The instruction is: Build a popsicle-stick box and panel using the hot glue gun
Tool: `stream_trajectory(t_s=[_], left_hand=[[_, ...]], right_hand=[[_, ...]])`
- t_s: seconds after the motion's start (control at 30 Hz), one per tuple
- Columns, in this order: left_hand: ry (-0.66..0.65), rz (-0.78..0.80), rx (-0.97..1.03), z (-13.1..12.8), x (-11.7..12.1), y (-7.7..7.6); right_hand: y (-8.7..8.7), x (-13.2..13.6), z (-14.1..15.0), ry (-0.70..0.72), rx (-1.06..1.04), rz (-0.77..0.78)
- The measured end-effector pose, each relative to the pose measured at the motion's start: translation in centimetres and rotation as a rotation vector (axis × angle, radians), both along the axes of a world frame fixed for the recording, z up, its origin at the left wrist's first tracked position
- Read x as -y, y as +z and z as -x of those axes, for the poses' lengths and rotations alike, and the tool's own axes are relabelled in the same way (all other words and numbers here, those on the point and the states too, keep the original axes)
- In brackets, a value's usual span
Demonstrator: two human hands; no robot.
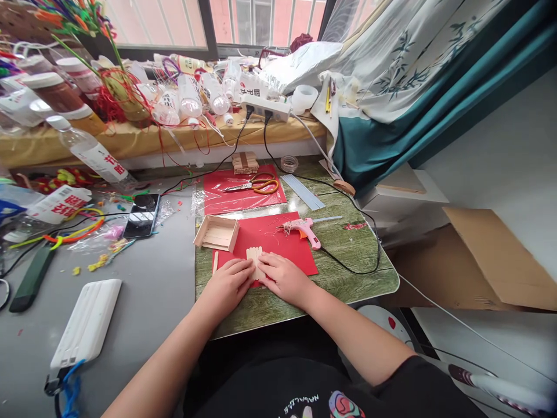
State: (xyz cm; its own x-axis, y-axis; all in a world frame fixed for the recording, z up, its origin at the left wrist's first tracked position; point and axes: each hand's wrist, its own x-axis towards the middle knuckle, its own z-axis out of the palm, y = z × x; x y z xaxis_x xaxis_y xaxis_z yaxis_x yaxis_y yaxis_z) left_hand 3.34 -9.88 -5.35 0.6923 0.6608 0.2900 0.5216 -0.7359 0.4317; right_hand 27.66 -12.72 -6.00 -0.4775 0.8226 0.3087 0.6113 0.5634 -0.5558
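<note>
- Pale flat wooden craft sticks (254, 255), side by side, lie on a bright red sheet (261, 229) near the near edge of the green wood-grain tabletop (270, 313).
- Left hand (230, 281): fingers bent, close together, tips at the sticks' left side — whether it grips, I cannot tell.
- Right hand (285, 280): fingertips over their right side — grip likewise unclear.
- Open pale wooden box (217, 235): by the tabletop's left edge.
- Pink glue gun (307, 230) with orange trigger: across the sheet's right edge.

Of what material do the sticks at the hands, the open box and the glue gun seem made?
Sticks: probably bare wood, pale and matte.
Open box: likely the same, showing flat, pale strips.
Glue gun: seemingly plastic, smooth pink body with orange trigger.
</note>
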Motion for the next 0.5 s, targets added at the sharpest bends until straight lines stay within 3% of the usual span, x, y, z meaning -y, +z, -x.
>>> stream_trajectory(t_s=[0.33, 0.5], left_hand=[[-0.017, 0.008, -0.009, -0.26, -0.26, 0.10], [-0.031, -0.019, -0.081, -0.26, -0.26, 0.72]], right_hand=[[-0.20, -0.31, -0.22, 0.028, -0.055, -0.014], [-0.10, -0.10, -0.08, -0.039, -0.051, 0.044]])
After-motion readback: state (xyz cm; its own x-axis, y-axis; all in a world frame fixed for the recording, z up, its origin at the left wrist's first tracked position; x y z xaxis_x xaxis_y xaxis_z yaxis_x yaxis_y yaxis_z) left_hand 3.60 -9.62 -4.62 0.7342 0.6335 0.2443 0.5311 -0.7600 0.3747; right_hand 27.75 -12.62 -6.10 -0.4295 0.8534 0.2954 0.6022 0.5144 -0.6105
